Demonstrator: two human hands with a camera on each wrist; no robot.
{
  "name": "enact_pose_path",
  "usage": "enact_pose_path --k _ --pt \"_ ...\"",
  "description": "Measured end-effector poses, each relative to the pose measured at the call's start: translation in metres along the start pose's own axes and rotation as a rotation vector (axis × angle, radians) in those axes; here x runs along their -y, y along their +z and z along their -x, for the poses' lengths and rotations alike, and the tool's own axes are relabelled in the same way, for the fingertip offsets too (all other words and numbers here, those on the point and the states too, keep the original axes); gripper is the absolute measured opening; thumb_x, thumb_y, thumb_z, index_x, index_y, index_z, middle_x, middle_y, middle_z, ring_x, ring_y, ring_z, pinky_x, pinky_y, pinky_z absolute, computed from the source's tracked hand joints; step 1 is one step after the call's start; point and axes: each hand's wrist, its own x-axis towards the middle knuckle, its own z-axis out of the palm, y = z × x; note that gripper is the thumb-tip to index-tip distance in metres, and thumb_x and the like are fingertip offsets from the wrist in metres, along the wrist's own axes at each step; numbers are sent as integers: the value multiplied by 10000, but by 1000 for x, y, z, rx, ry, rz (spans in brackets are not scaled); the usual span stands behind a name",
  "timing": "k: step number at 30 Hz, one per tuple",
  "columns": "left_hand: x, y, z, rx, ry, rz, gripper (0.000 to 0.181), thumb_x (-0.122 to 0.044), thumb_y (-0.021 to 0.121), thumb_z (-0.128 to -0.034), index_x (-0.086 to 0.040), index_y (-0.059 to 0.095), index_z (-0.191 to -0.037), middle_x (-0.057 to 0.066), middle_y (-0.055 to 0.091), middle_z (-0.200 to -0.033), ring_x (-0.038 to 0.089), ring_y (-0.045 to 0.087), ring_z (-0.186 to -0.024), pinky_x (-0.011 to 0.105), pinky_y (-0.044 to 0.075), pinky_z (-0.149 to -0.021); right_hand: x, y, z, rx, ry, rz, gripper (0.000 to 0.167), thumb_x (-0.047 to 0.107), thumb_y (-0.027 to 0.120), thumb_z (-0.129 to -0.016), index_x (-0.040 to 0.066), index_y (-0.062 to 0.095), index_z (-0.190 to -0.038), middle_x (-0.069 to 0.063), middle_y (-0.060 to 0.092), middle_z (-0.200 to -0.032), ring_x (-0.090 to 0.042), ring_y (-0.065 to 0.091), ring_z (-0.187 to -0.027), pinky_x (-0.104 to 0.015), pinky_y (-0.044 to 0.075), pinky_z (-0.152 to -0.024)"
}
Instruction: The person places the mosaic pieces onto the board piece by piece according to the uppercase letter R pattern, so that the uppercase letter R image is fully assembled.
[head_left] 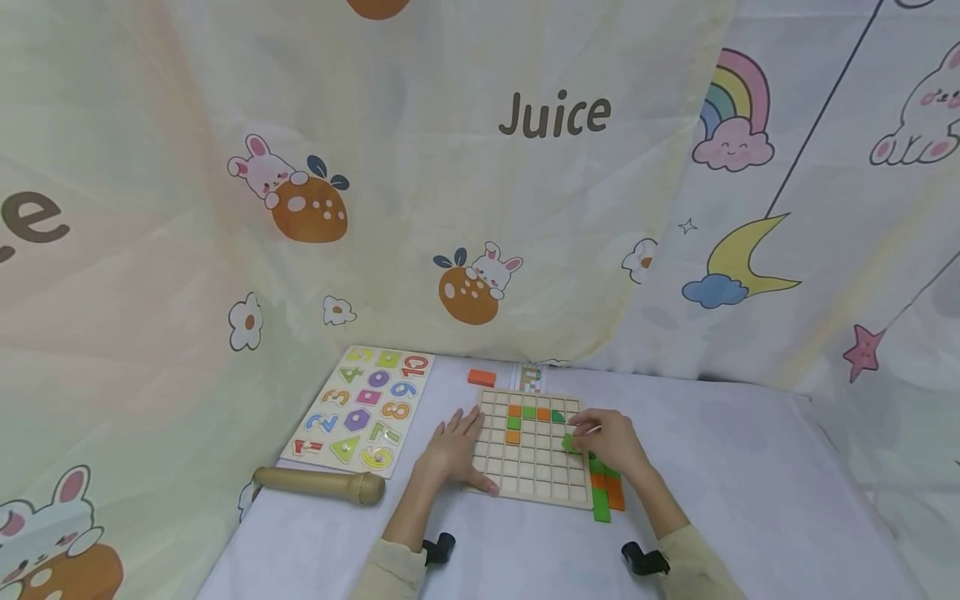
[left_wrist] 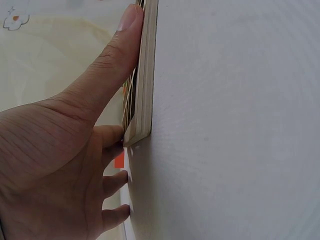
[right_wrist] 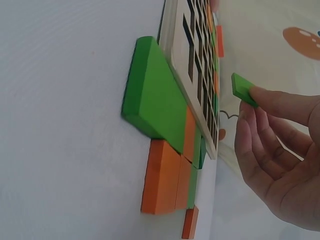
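Board near the tabletop's far edge is seemingly steadied along its left edge by the spread left hand, freeing the right hand, which pinches 1 tile near the opposite edge.

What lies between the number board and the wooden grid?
The left hand lies between them, touching the wooden grid; the head view shows this.

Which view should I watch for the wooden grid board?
The head view: it shows nearly all of the grid board from above. The left wrist shows mainly its edge; the right wrist catches it at a steep slant, cut off at the top.
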Motion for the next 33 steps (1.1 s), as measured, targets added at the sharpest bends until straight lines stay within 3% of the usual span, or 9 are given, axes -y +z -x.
enact_pose_path --k 19,33 --pt "-3 -4 2 6 -6 -29 1391 -721 907 -575 -66 303 -1643 118 232 -1727 393 176 -1589 622 216 -1258 7 17 -15 22 -25 -80 276 68 863 -841 76 785 -1105 11 748 -885 -158 684 -822 -332 576 -726" --pt "-5 -6 4 5 2 -29 1374 -707 909 -590 -55 308 -1639 129 235 -1724 402 187 -1584 622 220 -1257 13 30 -24 49 -60 -123 294 73 850 -858 37 768 -1138 -14 740 -912 -156 683 -824 -304 576 -676"
